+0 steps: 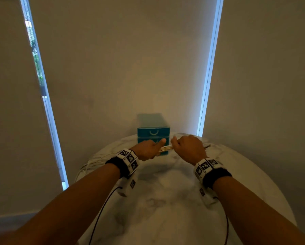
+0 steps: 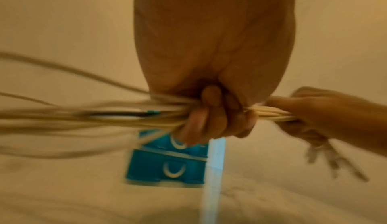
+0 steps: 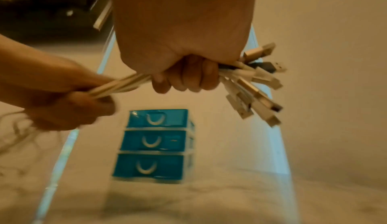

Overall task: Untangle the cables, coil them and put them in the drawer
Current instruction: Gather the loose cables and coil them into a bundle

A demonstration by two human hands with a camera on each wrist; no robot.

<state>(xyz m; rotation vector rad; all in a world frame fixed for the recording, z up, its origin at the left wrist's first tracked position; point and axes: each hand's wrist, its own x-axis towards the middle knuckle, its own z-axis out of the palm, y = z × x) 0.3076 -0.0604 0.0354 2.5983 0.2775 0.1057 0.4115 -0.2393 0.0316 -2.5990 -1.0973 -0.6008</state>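
Observation:
A bundle of white cables is stretched between both hands above the table. My left hand grips the bundle in a fist; the loose lengths trail off to the left onto the table. My right hand grips the bundle near its end, and the plugs fan out past its fingers. The blue drawer unit stands just behind the hands with all three drawers closed.
The round marble table reaches to a wall with roller blinds. Thin black cords run from both wristbands along the tabletop toward me. Bright window strips show left and right of the middle blind.

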